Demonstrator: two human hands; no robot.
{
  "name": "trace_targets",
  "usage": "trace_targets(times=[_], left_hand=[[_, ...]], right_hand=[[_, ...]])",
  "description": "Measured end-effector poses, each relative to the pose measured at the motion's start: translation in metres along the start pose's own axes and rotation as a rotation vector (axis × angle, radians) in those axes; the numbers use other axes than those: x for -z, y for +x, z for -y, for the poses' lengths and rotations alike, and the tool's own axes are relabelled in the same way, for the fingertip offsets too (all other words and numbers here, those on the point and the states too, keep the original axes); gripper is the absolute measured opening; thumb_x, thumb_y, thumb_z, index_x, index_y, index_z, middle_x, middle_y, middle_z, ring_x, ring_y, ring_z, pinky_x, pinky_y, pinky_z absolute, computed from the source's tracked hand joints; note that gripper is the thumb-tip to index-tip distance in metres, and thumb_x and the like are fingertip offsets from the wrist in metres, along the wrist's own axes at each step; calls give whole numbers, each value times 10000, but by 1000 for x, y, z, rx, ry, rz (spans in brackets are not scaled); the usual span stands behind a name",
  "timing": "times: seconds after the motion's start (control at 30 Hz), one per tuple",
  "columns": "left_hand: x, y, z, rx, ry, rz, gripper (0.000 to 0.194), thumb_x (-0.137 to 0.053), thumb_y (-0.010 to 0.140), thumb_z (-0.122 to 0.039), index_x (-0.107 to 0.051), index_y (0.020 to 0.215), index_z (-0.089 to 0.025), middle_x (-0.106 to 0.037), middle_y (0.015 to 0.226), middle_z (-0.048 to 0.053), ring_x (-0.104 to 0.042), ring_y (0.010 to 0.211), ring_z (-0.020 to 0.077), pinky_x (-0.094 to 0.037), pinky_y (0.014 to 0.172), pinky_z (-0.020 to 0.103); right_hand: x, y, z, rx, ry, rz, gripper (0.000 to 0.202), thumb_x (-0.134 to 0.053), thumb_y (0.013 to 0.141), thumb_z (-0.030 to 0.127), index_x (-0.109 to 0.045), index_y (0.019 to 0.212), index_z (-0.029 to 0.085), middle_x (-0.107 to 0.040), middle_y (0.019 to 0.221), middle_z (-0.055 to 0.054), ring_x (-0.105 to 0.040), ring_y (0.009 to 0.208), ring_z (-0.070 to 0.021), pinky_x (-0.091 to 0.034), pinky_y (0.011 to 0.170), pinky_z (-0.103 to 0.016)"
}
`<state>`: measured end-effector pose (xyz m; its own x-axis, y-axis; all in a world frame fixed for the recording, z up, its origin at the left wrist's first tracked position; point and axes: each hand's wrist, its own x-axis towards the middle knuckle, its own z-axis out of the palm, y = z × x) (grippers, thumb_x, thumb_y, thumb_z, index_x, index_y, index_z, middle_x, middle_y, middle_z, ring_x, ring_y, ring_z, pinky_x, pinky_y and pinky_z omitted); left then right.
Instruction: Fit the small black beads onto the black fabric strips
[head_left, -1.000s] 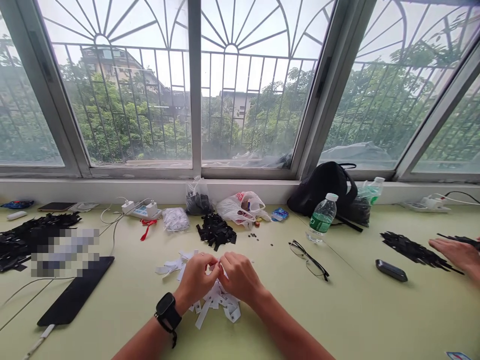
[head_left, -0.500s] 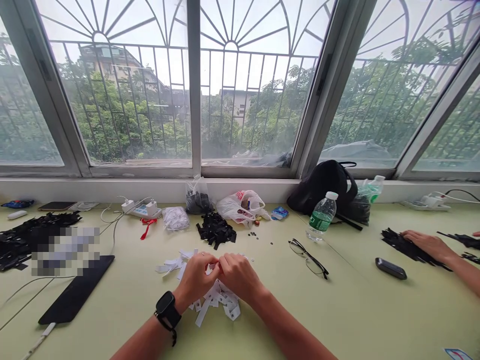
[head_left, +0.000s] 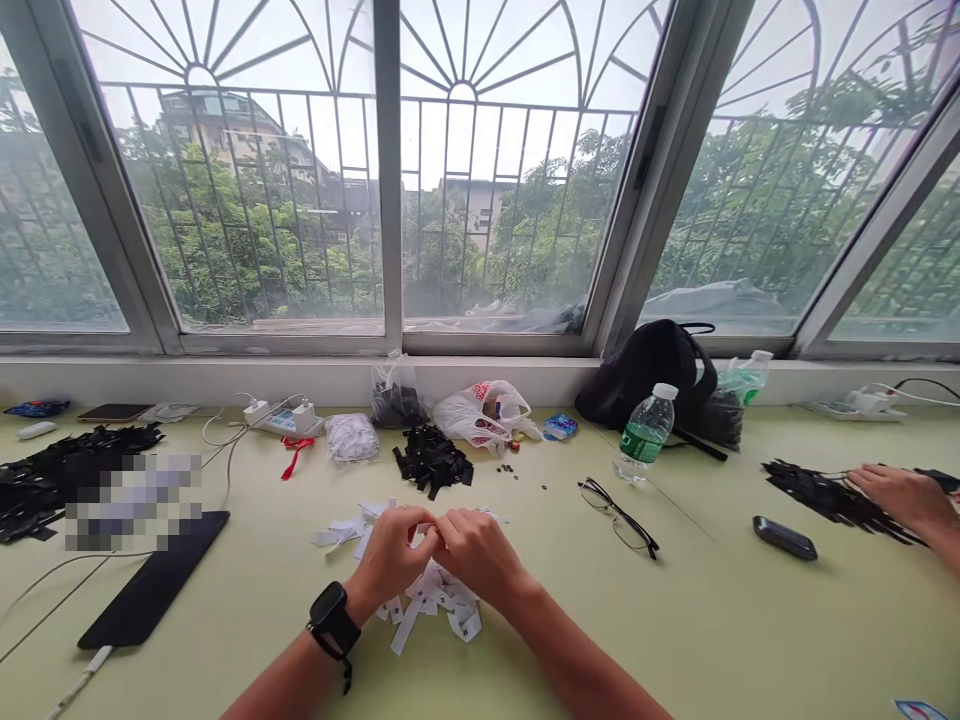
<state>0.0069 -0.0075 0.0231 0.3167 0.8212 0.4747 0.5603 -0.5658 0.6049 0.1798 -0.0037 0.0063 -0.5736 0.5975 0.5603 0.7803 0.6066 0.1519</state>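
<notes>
My left hand, with a black watch on its wrist, meets my right hand at the fingertips over the middle of the table. The fingers of both are pinched together; whatever lies between them is too small or hidden to name. Under and in front of them lies a loose heap of white strips with small dark marks. More white strips lie just left of my left hand. Beyond my hands sits a pile of black strips.
Black-framed glasses and a water bottle stand to the right. Another person's hand touches black strips at far right. A black case lies nearer. At left are a dark flat pouch and cables.
My hands have barely moved and stay joined at the fingertips. The other person's hand has shifted to the right along the black strips.
</notes>
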Motion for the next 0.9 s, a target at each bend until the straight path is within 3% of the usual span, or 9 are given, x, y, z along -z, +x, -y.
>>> trace_targets(times=[0.17, 0.4, 0.9], left_hand=[[-3, 3, 4, 51, -71, -72, 236, -550, 914, -256, -747, 796, -203, -675, 649, 17, -521, 596, 162, -386, 605, 271], [-5, 3, 4, 64, -171, -52, 261, -545, 954, -305, -748, 831, -197, -695, 683, 7, -481, 582, 142, -362, 561, 245], [-2, 2, 1, 8, 25, 3, 243, -533, 943, -233, -710, 783, -190, -662, 683, 8, -513, 623, 155, -365, 632, 268]], right_hand=[[10, 4, -3, -95, 38, -57, 161, -492, 967, 181, -564, 823, 185, -601, 764, -45, -540, 707, -191, -316, 640, -317], [8, 1, -4, -105, 101, -29, 198, -445, 974, 171, -560, 813, 185, -602, 766, -32, -532, 695, -179, -300, 643, -326], [0, -1, -4, -68, 44, 3, 230, -442, 1009, 192, -567, 816, 176, -597, 750, -31, -532, 668, -176, -287, 602, -315]])
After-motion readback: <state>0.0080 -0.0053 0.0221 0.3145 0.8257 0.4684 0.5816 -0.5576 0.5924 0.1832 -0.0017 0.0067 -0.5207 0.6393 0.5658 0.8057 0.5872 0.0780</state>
